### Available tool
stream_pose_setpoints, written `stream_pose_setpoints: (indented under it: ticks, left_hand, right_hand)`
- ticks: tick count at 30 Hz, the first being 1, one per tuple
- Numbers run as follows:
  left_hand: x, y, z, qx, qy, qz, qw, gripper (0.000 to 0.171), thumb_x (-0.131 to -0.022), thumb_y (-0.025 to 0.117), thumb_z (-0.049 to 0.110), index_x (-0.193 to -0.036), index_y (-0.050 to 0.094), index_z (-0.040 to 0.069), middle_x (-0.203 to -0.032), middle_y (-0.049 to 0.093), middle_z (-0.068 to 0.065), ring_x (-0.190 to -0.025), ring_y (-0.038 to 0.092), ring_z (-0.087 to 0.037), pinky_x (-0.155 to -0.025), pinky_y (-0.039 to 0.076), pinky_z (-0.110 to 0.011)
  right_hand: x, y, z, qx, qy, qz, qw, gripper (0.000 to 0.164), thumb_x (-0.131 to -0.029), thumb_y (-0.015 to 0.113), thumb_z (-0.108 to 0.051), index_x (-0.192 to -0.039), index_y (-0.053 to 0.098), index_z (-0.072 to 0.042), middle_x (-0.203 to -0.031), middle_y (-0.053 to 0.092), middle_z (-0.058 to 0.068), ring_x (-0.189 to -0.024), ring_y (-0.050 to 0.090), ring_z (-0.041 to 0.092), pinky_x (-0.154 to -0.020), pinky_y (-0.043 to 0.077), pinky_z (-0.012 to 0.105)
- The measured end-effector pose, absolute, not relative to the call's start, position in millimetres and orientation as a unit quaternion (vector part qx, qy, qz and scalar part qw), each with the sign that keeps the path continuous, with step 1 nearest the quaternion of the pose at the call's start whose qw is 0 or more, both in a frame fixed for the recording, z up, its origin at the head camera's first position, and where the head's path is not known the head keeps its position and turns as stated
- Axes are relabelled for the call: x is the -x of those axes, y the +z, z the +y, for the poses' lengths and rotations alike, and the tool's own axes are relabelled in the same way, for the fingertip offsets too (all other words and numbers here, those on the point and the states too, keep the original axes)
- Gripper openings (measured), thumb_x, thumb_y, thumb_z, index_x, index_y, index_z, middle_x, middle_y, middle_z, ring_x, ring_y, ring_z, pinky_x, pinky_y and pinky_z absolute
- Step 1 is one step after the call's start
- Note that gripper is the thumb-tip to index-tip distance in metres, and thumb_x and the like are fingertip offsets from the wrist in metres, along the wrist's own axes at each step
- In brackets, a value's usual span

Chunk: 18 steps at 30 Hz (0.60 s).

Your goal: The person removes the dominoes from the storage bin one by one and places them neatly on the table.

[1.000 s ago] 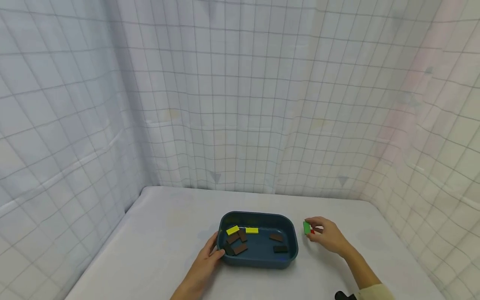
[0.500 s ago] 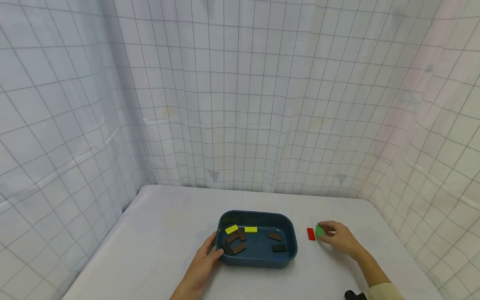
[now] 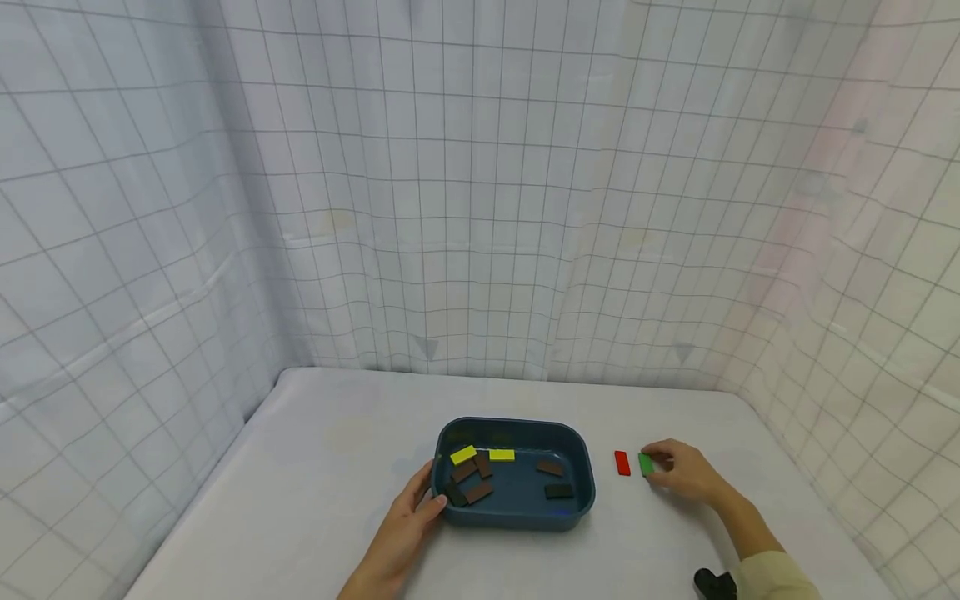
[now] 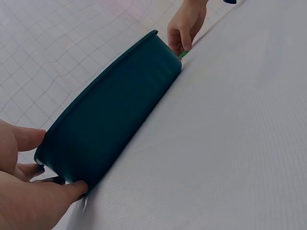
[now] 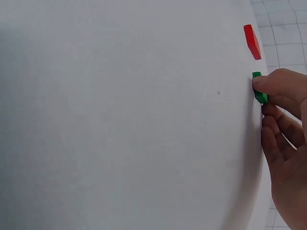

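Observation:
A dark blue-green plastic tub (image 3: 517, 522) sits on the white-covered table. My left hand (image 3: 399, 532) grips its left end, as the tub wall (image 4: 112, 103) in the left wrist view also shows. Inside lie two yellow blocks (image 3: 502, 456) and several brown and black blocks (image 3: 479, 492). To the right of the tub, my right hand (image 3: 686, 473) pinches a green block (image 3: 646, 464) between thumb and fingers, down at the tabletop. Just left of it a red block (image 3: 622, 463) lies apart; the right wrist view has both the green block (image 5: 259, 88) and the red block (image 5: 253, 42).
White cloth walls (image 3: 480, 250) with a grid pattern enclose the back and both sides of the table (image 3: 330, 442). A black object (image 3: 714, 584) shows beside the right sleeve (image 3: 772, 577) at the bottom edge.
My right hand has moved right with the green block and lowered it to the table. The red block, partly hidden before, now shows beside it. The left hand keeps its grip.

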<state>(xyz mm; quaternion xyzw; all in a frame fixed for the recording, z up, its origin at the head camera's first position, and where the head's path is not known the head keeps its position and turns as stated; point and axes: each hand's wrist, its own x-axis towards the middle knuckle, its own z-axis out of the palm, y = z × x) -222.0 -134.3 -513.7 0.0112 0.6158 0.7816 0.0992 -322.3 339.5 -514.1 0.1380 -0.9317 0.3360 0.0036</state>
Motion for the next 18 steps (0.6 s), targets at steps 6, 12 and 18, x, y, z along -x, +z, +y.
stream_pose_setpoints:
  ticks: [6,12,18]
  left_hand:
    - [221.6,-512.2,-134.2,-0.017,0.782,0.615,0.096,0.069,-0.107,0.053,0.005,-0.163,0.014,-0.003,-0.169,0.003,-0.028,-0.154,0.004,-0.045,-0.12,0.021,-0.055]
    - [221.2,-512.4,-135.2,-0.018,0.78,0.617,0.102,0.068,-0.108,0.053,0.005,-0.163,0.014,-0.002,-0.169,0.003,-0.027,-0.154,0.002,-0.045,-0.12,0.021,-0.055]
    - [222.2,-512.7,-134.6,-0.024,0.785,0.611,0.103,0.068,-0.108,0.052,0.005,-0.163,0.013,-0.003,-0.169,0.002,-0.028,-0.154,0.002,-0.044,-0.12,0.02,-0.055]
  right_hand:
    - [322.9,-511.5,341.5,-0.155,0.312,-0.937,0.005,0.04,-0.081,0.08,-0.004,-0.118,0.07,0.003,-0.118,0.066,0.014,-0.107,0.062,0.034,-0.096,0.054,0.054]
    - [324.3,-516.1,341.5,-0.142,0.312,-0.939,-0.002,0.041,-0.082,0.079,-0.006,-0.121,0.07,0.002,-0.12,0.066,0.014,-0.11,0.062,0.035,-0.098,0.053,0.056]
    - [323.3,-510.9,339.2,-0.142,0.329,-0.934,0.002,0.045,-0.083,0.079,-0.006,-0.125,0.068,0.004,-0.121,0.067,0.014,-0.11,0.061,0.034,-0.097,0.054,0.052]
